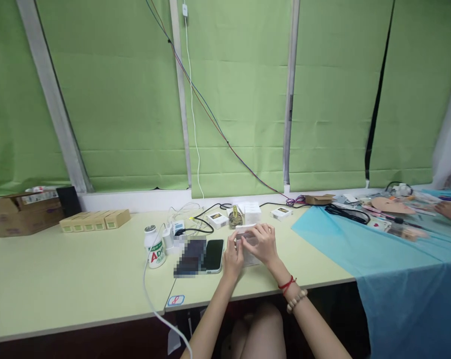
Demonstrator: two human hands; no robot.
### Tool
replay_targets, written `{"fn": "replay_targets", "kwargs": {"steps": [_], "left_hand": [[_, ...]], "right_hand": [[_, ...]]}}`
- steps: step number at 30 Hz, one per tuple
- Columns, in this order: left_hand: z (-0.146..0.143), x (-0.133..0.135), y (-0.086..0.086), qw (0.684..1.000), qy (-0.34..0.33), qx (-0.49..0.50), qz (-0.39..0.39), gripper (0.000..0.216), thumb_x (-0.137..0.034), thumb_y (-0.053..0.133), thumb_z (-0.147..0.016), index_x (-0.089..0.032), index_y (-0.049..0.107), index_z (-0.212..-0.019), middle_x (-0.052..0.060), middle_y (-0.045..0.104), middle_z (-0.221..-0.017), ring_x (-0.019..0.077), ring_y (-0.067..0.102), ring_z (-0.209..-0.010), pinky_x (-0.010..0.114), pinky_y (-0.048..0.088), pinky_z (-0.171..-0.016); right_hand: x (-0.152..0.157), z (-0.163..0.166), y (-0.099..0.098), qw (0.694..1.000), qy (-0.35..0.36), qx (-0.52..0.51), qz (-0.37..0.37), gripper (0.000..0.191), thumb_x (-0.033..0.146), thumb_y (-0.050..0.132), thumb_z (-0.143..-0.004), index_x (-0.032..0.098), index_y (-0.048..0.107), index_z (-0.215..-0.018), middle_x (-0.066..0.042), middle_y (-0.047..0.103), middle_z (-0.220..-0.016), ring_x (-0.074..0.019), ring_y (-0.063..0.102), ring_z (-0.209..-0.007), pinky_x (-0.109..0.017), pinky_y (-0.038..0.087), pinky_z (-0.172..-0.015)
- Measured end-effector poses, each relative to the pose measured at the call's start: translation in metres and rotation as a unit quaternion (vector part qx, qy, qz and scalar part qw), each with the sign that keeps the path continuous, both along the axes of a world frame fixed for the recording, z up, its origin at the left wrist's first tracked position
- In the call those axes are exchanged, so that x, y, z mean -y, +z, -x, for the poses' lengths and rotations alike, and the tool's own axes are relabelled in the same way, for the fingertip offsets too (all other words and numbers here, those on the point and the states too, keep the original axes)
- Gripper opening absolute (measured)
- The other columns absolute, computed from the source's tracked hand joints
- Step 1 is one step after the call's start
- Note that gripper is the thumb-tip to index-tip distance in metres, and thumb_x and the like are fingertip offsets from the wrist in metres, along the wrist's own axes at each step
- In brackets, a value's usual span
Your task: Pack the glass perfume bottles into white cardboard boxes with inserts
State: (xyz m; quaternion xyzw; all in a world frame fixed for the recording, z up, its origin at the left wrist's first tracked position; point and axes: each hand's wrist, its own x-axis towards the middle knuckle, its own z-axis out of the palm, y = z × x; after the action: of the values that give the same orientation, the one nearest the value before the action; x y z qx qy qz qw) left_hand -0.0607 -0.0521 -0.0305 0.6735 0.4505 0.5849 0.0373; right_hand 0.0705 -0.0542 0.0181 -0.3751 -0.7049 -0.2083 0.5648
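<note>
At lower centre, a person's left hand [233, 258] and right hand [263, 244], fingers curled in and thumbs close together, hold a small white box [245, 229] over the pale worktop [98, 274]; the fingers hide much of it. Just left lies a smartphone [214, 256], with a white drink bottle [155, 252] farther left. Beyond the hands stand a gold-topped bottle [235, 218] and white cartons [252, 212]. Green blinds [240, 94] fill the upper frame.

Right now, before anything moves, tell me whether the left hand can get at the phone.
Probably yes: the phone lies just beside the left hand, with nothing visible between them, though that hand is busy holding a pale item.
</note>
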Motion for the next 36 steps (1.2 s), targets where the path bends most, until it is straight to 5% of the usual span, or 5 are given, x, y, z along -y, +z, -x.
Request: {"fn": "replay_targets", "kwargs": {"steps": [8, 16, 24, 30, 36], "left_hand": [[-0.005, 0.001, 0.001, 0.995, 0.041, -0.091, 0.004, 0.032, -0.027, 0.029, -0.097, -0.022, 0.054, -0.116, 0.007, 0.050, -0.116, 0.0175, 0.059, -0.086, 0.022, 0.045, -0.059], [-0.007, -0.001, 0.003, 0.997, -0.003, -0.041, -0.058, 0.027, -0.026, 0.029, -0.098, -0.018, 0.053, -0.107, 0.008, 0.055, -0.108, 0.0169, 0.056, -0.101, 0.025, 0.048, -0.083], [-0.008, 0.004, 0.007, 0.998, -0.023, -0.006, -0.060, 0.025, -0.032, 0.032, -0.098, -0.019, 0.053, -0.102, 0.005, 0.057, -0.099, 0.0155, 0.057, -0.093, 0.023, 0.047, -0.077], [-0.007, -0.001, 0.005, 0.996, -0.039, -0.004, -0.077, 0.028, -0.035, 0.032, -0.098, -0.018, 0.054, -0.101, 0.006, 0.057, -0.098, 0.0160, 0.058, -0.090, 0.024, 0.046, -0.076], [-0.009, -0.004, 0.001, 0.995, -0.051, -0.009, -0.080, 0.027, -0.031, 0.030, -0.099, -0.019, 0.053, -0.102, 0.007, 0.058, -0.102, 0.0163, 0.057, -0.098, 0.025, 0.047, -0.083]], "right_hand": [[0.006, -0.007, -0.022, 0.999, 0.029, -0.031, 0.030, 0.023, 0.025, 0.063, -0.078, 0.023, 0.064, -0.100, -0.004, 0.059, -0.105, -0.0199, 0.051, -0.096, -0.035, 0.034, -0.083], [0.009, 0.016, -0.024, 0.968, 0.030, -0.247, 0.034, 0.022, 0.029, 0.061, -0.077, 0.016, 0.058, -0.095, -0.010, 0.044, -0.106, -0.0228, 0.047, -0.107, -0.040, 0.040, -0.093], [0.002, 0.017, -0.034, 0.994, 0.053, -0.096, -0.018, 0.012, 0.019, 0.055, -0.083, 0.019, 0.052, -0.095, -0.003, 0.057, -0.088, -0.0167, 0.055, -0.085, -0.034, 0.040, -0.079], [-0.007, 0.012, -0.026, 0.970, 0.038, -0.238, -0.014, 0.032, 0.032, 0.059, -0.082, 0.016, 0.047, -0.108, -0.009, 0.047, -0.101, -0.0194, 0.045, -0.091, -0.034, 0.044, -0.075], [-0.009, 0.005, -0.020, 0.962, 0.100, -0.240, 0.082, 0.031, 0.037, 0.038, -0.094, 0.018, 0.054, -0.113, -0.011, 0.045, -0.116, -0.0203, 0.044, -0.115, -0.040, 0.038, -0.097]]}}
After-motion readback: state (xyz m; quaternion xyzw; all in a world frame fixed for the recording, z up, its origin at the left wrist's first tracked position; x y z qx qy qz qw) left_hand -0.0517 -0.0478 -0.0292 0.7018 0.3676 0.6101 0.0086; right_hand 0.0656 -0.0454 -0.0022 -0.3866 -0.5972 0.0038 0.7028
